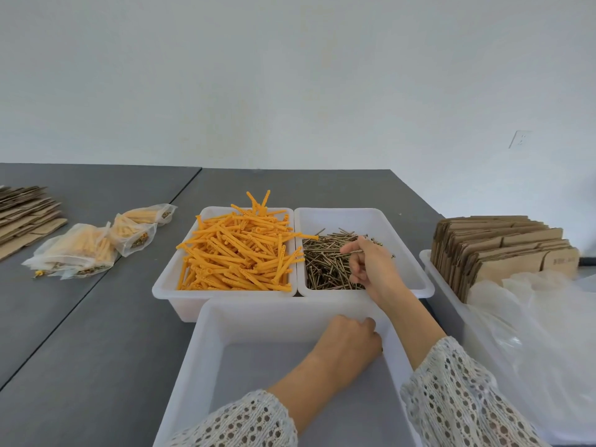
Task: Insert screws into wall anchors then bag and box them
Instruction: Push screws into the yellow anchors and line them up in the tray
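Note:
A white bin (161, 285) is heaped with orange wall anchors (238, 250). Beside it on the right, a second white bin (409, 253) holds a pile of brass screws (325, 256). My right hand (371, 266) hovers over that pile and pinches one screw (354, 251) between thumb and fingertips. My left hand (351, 340) sits inside an empty white bin (200, 356) nearest me, fingers curled into a fist; what it holds, if anything, is hidden.
Three filled clear bags (96, 240) of anchors and screws lie on the grey table (80, 333) at left. Flat cardboard blanks (25, 214) are stacked far left. At right, a tray (429, 266) holds upright folded cartons (503, 246) and empty plastic bags (535, 324).

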The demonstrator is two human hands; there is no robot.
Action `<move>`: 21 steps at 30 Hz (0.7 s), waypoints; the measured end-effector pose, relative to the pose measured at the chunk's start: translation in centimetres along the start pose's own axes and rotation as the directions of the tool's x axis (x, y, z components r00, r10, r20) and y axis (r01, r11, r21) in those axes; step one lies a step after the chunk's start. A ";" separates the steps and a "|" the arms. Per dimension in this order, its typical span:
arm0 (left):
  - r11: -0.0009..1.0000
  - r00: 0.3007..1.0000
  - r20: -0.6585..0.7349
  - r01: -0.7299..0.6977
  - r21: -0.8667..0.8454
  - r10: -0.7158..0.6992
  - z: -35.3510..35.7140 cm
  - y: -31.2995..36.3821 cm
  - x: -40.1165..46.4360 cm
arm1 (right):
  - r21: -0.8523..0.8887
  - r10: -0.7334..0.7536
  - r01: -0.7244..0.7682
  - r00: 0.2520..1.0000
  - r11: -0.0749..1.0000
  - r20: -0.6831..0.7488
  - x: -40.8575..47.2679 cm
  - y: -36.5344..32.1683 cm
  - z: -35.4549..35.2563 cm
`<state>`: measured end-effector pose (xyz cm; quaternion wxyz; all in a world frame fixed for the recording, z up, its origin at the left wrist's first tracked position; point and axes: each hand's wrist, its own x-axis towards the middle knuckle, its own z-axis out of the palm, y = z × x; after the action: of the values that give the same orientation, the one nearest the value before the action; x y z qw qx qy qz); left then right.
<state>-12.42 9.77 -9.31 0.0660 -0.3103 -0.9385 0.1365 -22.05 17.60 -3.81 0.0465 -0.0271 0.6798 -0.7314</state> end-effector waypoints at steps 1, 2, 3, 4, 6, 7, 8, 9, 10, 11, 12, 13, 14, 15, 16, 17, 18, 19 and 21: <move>0.999 1.000 0.015 0.028 -0.021 -0.027 -0.3 -0.1 -0.1 | 0.005 -0.003 0.003 1.000 1.000 -0.001 0.0 0.0 0.0; 0.997 0.998 0.032 0.057 -0.044 -0.056 -0.6 -0.2 -0.2 | 0.014 -0.006 0.006 1.000 1.000 0.000 0.1 0.1 -0.1; 0.994 0.995 0.053 0.082 -0.066 -0.078 -0.9 -0.4 -0.4 | 0.024 -0.010 0.010 1.000 1.000 0.002 0.1 0.1 -0.1; 0.992 0.993 0.069 0.097 -0.083 -0.091 -1.2 -0.7 -0.7 | 0.030 -0.015 0.015 1.000 0.999 0.005 0.1 0.2 -0.2; 0.991 0.993 0.078 0.098 -0.088 -0.091 -1.3 -1.2 -1.2 | 0.028 -0.021 0.021 1.000 0.999 0.010 0.1 0.3 -0.2; 0.992 0.992 0.085 0.097 -0.085 -0.090 -1.1 -1.3 -1.4 | 0.026 -0.023 0.022 1.000 0.999 0.012 0.1 0.3 -0.2; 0.993 0.992 0.090 0.095 -0.069 -0.089 -0.9 -1.4 -1.6 | 0.024 -0.023 0.023 1.000 0.999 0.015 0.2 0.3 -0.2; 0.995 0.992 0.090 0.092 -0.044 -0.088 -0.8 -1.3 -1.8 | 0.021 -0.023 0.023 1.000 1.000 0.018 0.2 0.3 -0.2; 0.996 0.991 0.099 0.087 -0.012 -0.086 -0.9 -1.1 -1.9 | 0.018 -0.022 0.022 1.000 1.000 0.019 0.2 0.3 -0.2; 0.996 0.985 0.149 0.087 0.010 -0.087 -1.0 -0.9 -1.9 | 0.014 -0.019 0.019 1.000 1.000 0.020 0.2 0.3 -0.2; 0.995 0.974 0.204 0.089 0.042 -0.096 -1.1 -0.6 -1.8 | 0.011 -0.018 0.018 1.000 1.000 0.020 0.2 0.3 -0.2; 0.991 0.969 0.211 0.115 0.074 -0.129 -1.6 -0.5 -1.9 | 0.009 -0.019 0.019 1.000 1.000 0.021 0.2 0.2 -0.1; 0.987 0.971 0.186 0.138 0.082 -0.151 -2.0 -0.5 -2.0 | 0.006 -0.024 0.023 0.999 1.000 0.021 0.1 0.2 -0.1; 0.987 0.976 0.168 0.126 0.101 -0.142 -2.2 -0.5 -1.9 | 0.003 -0.030 0.030 0.999 1.000 0.022 0.0 0.2 -0.1; 0.990 0.974 0.193 0.102 0.095 -0.118 -1.8 -0.4 -1.7 | -0.001 -0.037 0.037 0.999 0.999 0.024 0.0 0.1 0.0; 0.994 0.979 0.180 0.090 0.059 -0.099 -1.3 -0.3 -1.6 | -0.005 -0.042 0.042 0.999 0.999 0.027 -0.1 0.1 0.0; 0.995 0.983 0.151 0.102 0.013 -0.103 -1.0 -0.3 -1.4 | -0.012 -0.045 0.045 0.999 0.999 0.030 -0.2 0.1 0.0; 0.993 0.988 0.112 0.111 -0.030 -0.107 -0.9 -0.3 -1.2 | -0.018 -0.045 0.046 0.998 0.999 0.032 -0.2 0.0 0.0; 0.990 0.991 0.070 0.118 -0.080 -0.113 -0.7 -0.3 -0.9 | -0.032 -0.044 0.046 0.998 0.998 0.032 -0.3 0.0 0.0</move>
<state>-11.78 9.14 -8.56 0.0300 -0.2533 -0.9614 0.1028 -21.76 17.63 -3.81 0.0403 -0.0547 0.6900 -0.7206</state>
